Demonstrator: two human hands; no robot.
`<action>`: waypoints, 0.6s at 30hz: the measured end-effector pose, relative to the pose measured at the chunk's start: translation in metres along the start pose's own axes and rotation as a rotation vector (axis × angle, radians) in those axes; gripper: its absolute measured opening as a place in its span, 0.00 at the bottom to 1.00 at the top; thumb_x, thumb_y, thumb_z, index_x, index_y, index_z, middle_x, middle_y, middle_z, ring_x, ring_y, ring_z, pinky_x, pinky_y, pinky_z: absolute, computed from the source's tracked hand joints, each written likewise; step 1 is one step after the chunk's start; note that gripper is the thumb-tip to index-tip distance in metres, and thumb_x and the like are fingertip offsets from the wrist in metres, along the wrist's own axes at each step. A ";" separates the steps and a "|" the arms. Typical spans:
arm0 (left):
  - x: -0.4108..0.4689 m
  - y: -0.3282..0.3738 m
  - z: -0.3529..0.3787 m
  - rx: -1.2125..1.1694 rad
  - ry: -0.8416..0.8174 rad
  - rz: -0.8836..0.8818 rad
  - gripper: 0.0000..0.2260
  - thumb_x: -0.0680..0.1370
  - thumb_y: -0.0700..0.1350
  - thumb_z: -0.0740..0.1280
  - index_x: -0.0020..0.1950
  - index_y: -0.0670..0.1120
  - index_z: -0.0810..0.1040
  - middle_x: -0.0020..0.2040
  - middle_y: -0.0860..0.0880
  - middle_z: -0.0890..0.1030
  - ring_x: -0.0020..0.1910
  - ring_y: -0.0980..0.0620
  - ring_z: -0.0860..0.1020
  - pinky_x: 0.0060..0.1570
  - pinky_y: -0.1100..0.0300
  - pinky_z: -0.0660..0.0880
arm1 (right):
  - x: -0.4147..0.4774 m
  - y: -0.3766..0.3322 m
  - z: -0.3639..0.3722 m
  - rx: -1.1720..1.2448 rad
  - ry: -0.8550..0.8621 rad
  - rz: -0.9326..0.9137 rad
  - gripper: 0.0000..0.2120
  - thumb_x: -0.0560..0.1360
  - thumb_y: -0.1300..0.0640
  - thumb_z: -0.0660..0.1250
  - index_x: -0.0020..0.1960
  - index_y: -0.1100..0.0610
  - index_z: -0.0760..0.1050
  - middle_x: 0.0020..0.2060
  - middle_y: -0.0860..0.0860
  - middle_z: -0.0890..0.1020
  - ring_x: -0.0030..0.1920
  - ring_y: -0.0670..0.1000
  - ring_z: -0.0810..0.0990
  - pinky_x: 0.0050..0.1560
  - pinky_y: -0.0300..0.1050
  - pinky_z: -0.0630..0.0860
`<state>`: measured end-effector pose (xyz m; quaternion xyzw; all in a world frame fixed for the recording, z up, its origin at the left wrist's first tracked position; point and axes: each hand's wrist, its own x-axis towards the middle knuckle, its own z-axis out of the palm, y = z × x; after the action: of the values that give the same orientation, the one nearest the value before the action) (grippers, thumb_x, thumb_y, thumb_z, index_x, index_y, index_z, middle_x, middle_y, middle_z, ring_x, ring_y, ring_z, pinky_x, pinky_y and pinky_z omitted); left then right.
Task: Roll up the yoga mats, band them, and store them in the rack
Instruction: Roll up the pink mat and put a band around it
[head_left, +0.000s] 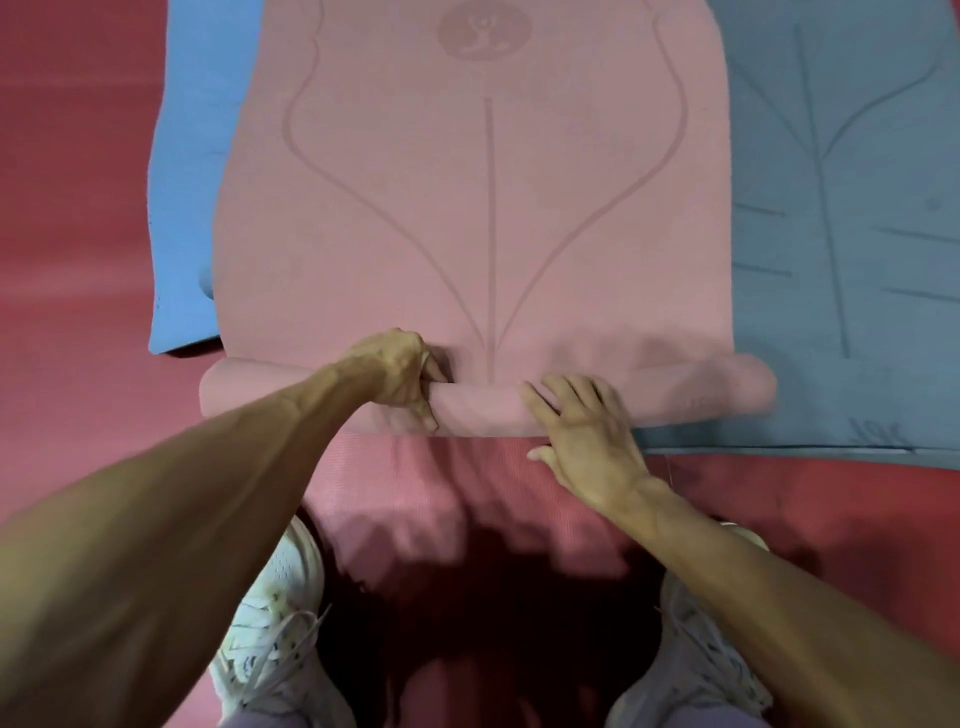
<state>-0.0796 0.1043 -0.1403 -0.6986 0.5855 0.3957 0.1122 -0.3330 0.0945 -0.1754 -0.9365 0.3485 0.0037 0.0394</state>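
Both hands are down on the dusty-pink foam yoga mat (483, 208), its near end wound into a slim roll (488, 397) lying crosswise, long axis left to right, across the red floor (78, 208). The left hand (400, 374) hooks its fingers (434, 371) over the far side of the roll, clasping it; the right hand (582, 421) lies flat on top, fingers (561, 397) spread, gripping nothing. The unrolled length stretches straight away from the person, so the push should go forward. A light-blue mat (182, 208) and a grey-blue mat (841, 208) flank it, waiting.
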 end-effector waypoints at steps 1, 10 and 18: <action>0.001 -0.001 0.000 -0.020 -0.001 -0.010 0.26 0.57 0.53 0.82 0.54 0.60 0.83 0.46 0.59 0.83 0.48 0.56 0.78 0.47 0.64 0.73 | 0.002 -0.001 0.002 -0.007 -0.010 0.016 0.41 0.54 0.46 0.81 0.64 0.57 0.75 0.55 0.54 0.78 0.54 0.58 0.77 0.59 0.57 0.73; -0.021 0.001 0.038 0.044 0.348 0.025 0.26 0.70 0.46 0.71 0.67 0.52 0.70 0.61 0.48 0.78 0.58 0.44 0.76 0.54 0.53 0.71 | 0.035 0.013 -0.002 0.175 -0.126 0.076 0.28 0.64 0.50 0.77 0.63 0.52 0.78 0.49 0.51 0.79 0.52 0.57 0.78 0.52 0.52 0.73; -0.028 0.001 0.073 0.102 0.708 0.126 0.27 0.68 0.50 0.75 0.64 0.46 0.75 0.58 0.46 0.76 0.58 0.44 0.73 0.58 0.52 0.66 | 0.082 0.033 -0.030 0.296 -0.436 0.087 0.29 0.70 0.48 0.74 0.69 0.49 0.72 0.65 0.48 0.77 0.66 0.52 0.73 0.63 0.44 0.65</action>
<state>-0.1112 0.1697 -0.1686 -0.7485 0.6488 0.1057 -0.0875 -0.2937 0.0138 -0.1512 -0.8817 0.3686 0.1560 0.2498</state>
